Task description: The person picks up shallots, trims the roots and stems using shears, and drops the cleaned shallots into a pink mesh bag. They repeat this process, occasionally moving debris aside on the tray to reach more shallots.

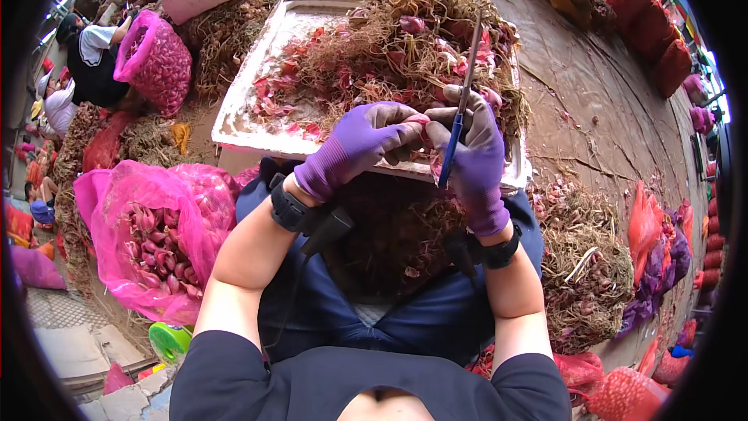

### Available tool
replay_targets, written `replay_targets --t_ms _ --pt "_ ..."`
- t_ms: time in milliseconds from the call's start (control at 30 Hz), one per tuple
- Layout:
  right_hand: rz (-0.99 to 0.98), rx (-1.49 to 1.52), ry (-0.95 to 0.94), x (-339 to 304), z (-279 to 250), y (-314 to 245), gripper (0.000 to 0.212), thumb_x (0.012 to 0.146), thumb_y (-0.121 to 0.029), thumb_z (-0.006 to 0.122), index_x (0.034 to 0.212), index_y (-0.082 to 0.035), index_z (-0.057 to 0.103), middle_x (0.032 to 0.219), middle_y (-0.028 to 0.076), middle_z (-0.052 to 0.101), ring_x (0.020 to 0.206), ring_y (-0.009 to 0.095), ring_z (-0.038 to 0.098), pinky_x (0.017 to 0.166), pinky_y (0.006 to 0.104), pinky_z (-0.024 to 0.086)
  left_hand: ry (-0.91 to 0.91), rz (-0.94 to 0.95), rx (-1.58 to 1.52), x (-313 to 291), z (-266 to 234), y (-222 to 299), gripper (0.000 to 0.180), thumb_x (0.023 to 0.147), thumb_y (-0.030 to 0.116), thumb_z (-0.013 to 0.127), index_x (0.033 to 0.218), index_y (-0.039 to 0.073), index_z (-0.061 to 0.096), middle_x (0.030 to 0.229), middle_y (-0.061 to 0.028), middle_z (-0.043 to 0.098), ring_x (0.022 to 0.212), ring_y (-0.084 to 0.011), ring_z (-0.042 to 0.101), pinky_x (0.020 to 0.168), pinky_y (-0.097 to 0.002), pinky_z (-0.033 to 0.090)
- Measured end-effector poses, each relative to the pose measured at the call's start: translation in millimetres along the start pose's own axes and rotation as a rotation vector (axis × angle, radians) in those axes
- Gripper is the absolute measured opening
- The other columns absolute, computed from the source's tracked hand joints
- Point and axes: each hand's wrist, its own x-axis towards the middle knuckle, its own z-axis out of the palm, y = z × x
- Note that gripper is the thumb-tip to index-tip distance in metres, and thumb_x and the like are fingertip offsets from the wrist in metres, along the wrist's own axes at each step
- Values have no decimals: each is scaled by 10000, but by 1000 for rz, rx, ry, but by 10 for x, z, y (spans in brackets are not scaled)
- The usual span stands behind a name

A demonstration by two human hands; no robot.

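Observation:
Both my hands wear purple gloves with greyish fingers, and they meet over the near edge of a white foam tray [234, 140]. Between thumb and fingers, my left hand [362, 140] pinches a small pink-red shallot [419, 120]. My right hand [475, 152] is closed around blue-handled scissors [469, 70], seen edge-on, the long dark blades pointing away from me. Its fingertips reach the shallot's right side. Beyond the hands, the tray bears a tangled heap of shallots with dry stalks and roots [397, 47], with loose pink skins towards the left.
At my left stands an open pink mesh bag [144, 179] of shallots. Dry stalks and bulbs [584, 273] lie heaped at my right. Another filled pink bag [160, 58] stands near a person [93, 54] at far left. Red sacks [635, 12] line the far right.

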Motion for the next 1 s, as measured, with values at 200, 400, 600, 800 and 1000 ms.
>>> replay_targets --t_ms 200,400,600,800,1000 --pt "17 65 7 -63 42 -40 421 854 -10 680 1236 -14 502 961 53 653 852 72 601 776 224 500 95 42 -161 17 56 -105 229 959 227 591 1074 38 649 912 -12 675 782 -68 615 695 -218 492" --pt "-27 57 34 -66 60 -9 439 869 28 645 1271 2 470 987 98 651 858 123 639 745 237 524 163 109 -125 27 115 -126 205 953 204 590 1047 33 653 885 -15 669 778 -72 610 684 -214 483" --pt "-15 50 41 -71 61 -5 438 872 26 642 1274 0 468 1022 110 650 875 127 637 786 251 525 210 219 -39 46 139 -178 204 954 165 587 1059 4 655 875 -16 664 783 -64 600 695 -223 483" --pt "60 302 163 -81 172 -147 452 878 -38 674 1266 4 445 1071 106 639 897 124 637 771 241 526 300 347 -74 80 275 -200 232 967 107 565 1152 -12 638 1083 -34 635 966 -80 582 844 -234 479" --pt "105 332 76 -55 139 38 437 867 -55 690 1240 19 475 1032 62 617 911 96 601 764 216 504 328 441 -7 136 332 -329 309 999 122 502 1264 -18 575 1308 -80 560 1180 -150 535 1000 -284 432"
